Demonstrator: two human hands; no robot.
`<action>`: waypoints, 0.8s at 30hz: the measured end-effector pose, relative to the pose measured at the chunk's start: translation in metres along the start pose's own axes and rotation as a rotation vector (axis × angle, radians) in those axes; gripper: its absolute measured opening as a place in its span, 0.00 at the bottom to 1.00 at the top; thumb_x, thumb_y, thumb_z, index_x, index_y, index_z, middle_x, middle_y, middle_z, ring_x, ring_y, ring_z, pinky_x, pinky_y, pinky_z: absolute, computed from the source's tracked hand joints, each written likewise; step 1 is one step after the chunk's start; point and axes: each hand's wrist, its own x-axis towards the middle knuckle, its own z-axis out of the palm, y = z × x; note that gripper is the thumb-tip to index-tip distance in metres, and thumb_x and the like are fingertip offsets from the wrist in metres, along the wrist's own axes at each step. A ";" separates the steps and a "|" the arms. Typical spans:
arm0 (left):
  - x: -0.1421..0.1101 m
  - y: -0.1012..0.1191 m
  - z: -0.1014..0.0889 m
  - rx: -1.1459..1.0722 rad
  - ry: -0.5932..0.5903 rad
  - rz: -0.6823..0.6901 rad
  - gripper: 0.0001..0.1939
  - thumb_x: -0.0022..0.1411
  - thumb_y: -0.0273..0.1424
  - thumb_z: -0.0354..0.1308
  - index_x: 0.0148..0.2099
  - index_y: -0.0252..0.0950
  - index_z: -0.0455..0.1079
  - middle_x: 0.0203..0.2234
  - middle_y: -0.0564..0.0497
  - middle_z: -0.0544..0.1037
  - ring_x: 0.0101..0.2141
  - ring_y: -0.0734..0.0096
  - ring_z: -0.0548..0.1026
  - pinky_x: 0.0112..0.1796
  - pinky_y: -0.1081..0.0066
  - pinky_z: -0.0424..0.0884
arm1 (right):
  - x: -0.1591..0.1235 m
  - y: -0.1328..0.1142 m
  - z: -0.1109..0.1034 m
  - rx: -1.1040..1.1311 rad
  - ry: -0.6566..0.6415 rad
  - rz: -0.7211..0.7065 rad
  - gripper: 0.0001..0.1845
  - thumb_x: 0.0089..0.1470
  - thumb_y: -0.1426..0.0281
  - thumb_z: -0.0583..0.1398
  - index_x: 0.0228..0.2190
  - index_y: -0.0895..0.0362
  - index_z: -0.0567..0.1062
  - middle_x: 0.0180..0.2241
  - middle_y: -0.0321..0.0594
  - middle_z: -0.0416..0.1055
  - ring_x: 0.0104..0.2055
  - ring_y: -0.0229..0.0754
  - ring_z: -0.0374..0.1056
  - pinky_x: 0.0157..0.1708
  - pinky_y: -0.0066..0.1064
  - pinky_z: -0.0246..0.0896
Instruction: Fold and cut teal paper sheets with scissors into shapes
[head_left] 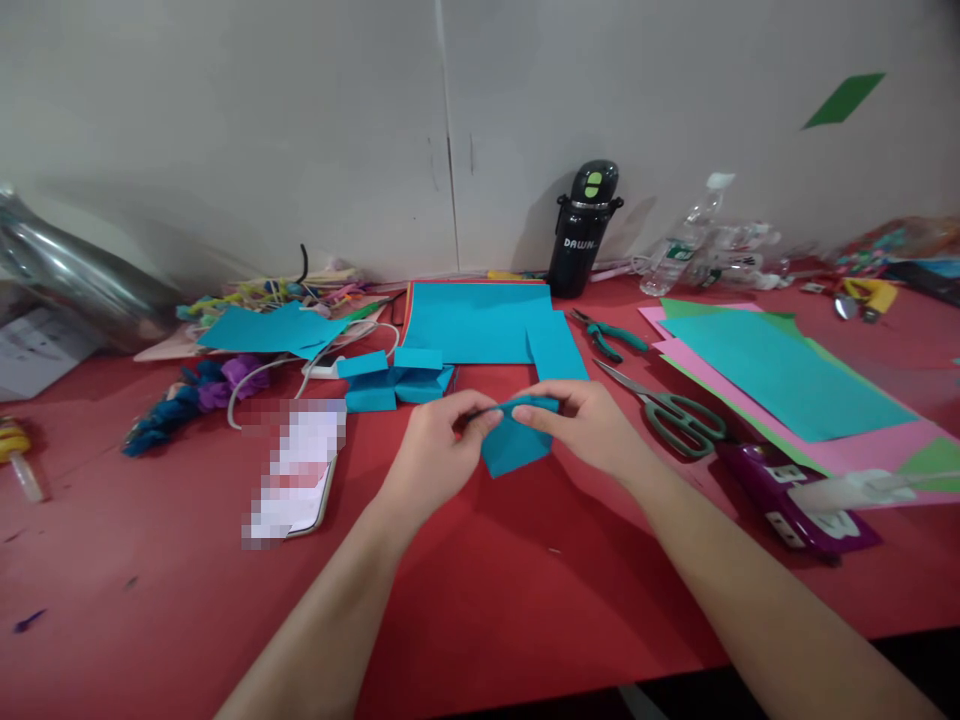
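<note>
Both of my hands pinch a small piece of blue paper [517, 448] along its folded upper edge, over the middle of the red table. My left hand [442, 445] grips its left end, and my right hand [577, 420] has the right end between thumb and fingers. The lower part of the piece hangs toward me. Folded blue paper pieces [394, 380] lie just beyond my left hand. Past my right hand is a blue paper strip [561, 345], close to a large blue sheet [480, 320] on a stack.
Left of my hands lies a phone [300, 480]. On the right are scissors [679, 420], pliers [611, 335], coloured sheets [787, 370] and a purple glue gun [795, 500]. A black flask [581, 240] and a plastic bottle [682, 245] stand at the back, before a grey cabinet [337, 130].
</note>
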 end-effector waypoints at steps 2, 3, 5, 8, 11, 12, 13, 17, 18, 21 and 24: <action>0.002 -0.003 -0.001 -0.006 0.155 -0.009 0.09 0.67 0.35 0.56 0.37 0.37 0.75 0.30 0.51 0.79 0.31 0.68 0.74 0.31 0.71 0.68 | 0.001 0.000 0.001 0.053 0.008 -0.001 0.16 0.54 0.57 0.67 0.38 0.55 0.81 0.37 0.40 0.80 0.36 0.43 0.74 0.37 0.34 0.69; 0.003 -0.004 -0.001 -0.026 0.210 -0.016 0.10 0.66 0.36 0.57 0.36 0.36 0.74 0.29 0.51 0.78 0.30 0.69 0.73 0.31 0.71 0.68 | 0.001 0.001 0.001 0.066 0.010 -0.007 0.15 0.54 0.57 0.66 0.38 0.55 0.80 0.37 0.40 0.80 0.37 0.43 0.74 0.38 0.35 0.70; 0.004 -0.006 -0.001 -0.105 0.241 -0.028 0.09 0.65 0.36 0.59 0.36 0.36 0.74 0.29 0.51 0.78 0.30 0.69 0.73 0.31 0.72 0.69 | 0.001 0.000 0.001 0.044 0.034 -0.031 0.13 0.57 0.59 0.65 0.34 0.56 0.79 0.35 0.40 0.79 0.37 0.43 0.73 0.39 0.35 0.69; 0.005 -0.006 0.000 -0.189 0.138 -0.052 0.09 0.64 0.36 0.60 0.34 0.36 0.71 0.26 0.53 0.75 0.28 0.71 0.73 0.31 0.72 0.69 | 0.001 0.000 0.000 -0.036 0.122 -0.086 0.11 0.60 0.61 0.63 0.36 0.55 0.80 0.37 0.40 0.79 0.39 0.45 0.74 0.41 0.36 0.70; 0.004 -0.003 0.001 -0.182 0.013 -0.081 0.13 0.64 0.36 0.60 0.29 0.37 0.65 0.21 0.57 0.66 0.25 0.74 0.67 0.28 0.74 0.67 | -0.001 0.001 0.000 -0.149 0.226 -0.175 0.14 0.60 0.63 0.63 0.47 0.51 0.79 0.48 0.41 0.78 0.47 0.47 0.74 0.47 0.39 0.71; 0.004 -0.002 0.002 -0.192 -0.018 -0.092 0.14 0.64 0.36 0.59 0.28 0.37 0.63 0.20 0.57 0.64 0.24 0.75 0.67 0.27 0.74 0.68 | -0.001 0.001 0.000 -0.192 0.253 -0.210 0.16 0.61 0.64 0.62 0.50 0.50 0.78 0.50 0.41 0.77 0.49 0.48 0.73 0.49 0.40 0.70; 0.003 -0.001 0.002 -0.213 -0.039 -0.106 0.14 0.64 0.37 0.59 0.28 0.37 0.63 0.21 0.57 0.64 0.24 0.75 0.67 0.27 0.74 0.70 | -0.002 0.001 0.001 -0.225 0.270 -0.248 0.17 0.61 0.64 0.62 0.51 0.49 0.77 0.51 0.41 0.77 0.51 0.48 0.73 0.50 0.41 0.70; 0.003 -0.004 0.005 -0.308 -0.031 -0.177 0.13 0.63 0.37 0.59 0.29 0.38 0.62 0.23 0.56 0.66 0.26 0.72 0.73 0.29 0.73 0.76 | -0.005 -0.002 0.003 -0.301 0.296 -0.364 0.17 0.64 0.66 0.59 0.53 0.47 0.76 0.51 0.42 0.75 0.53 0.48 0.71 0.54 0.44 0.68; 0.003 -0.006 0.005 -0.321 -0.029 -0.186 0.13 0.63 0.37 0.59 0.30 0.38 0.62 0.24 0.56 0.67 0.26 0.71 0.75 0.29 0.72 0.77 | -0.006 -0.003 0.003 -0.316 0.303 -0.382 0.16 0.64 0.66 0.59 0.52 0.47 0.76 0.51 0.42 0.75 0.53 0.48 0.71 0.55 0.44 0.68; 0.003 -0.010 0.006 -0.343 -0.051 -0.178 0.11 0.64 0.38 0.59 0.34 0.38 0.65 0.28 0.54 0.72 0.29 0.68 0.80 0.30 0.71 0.78 | -0.005 -0.003 0.004 -0.336 0.305 -0.404 0.15 0.64 0.67 0.59 0.51 0.47 0.78 0.51 0.42 0.75 0.53 0.48 0.71 0.56 0.45 0.67; 0.003 -0.012 0.007 -0.340 -0.057 -0.133 0.09 0.65 0.38 0.58 0.37 0.38 0.69 0.32 0.51 0.75 0.32 0.67 0.80 0.33 0.70 0.80 | -0.005 -0.001 0.004 -0.333 0.304 -0.411 0.15 0.64 0.68 0.59 0.51 0.47 0.78 0.51 0.41 0.75 0.53 0.48 0.71 0.56 0.45 0.67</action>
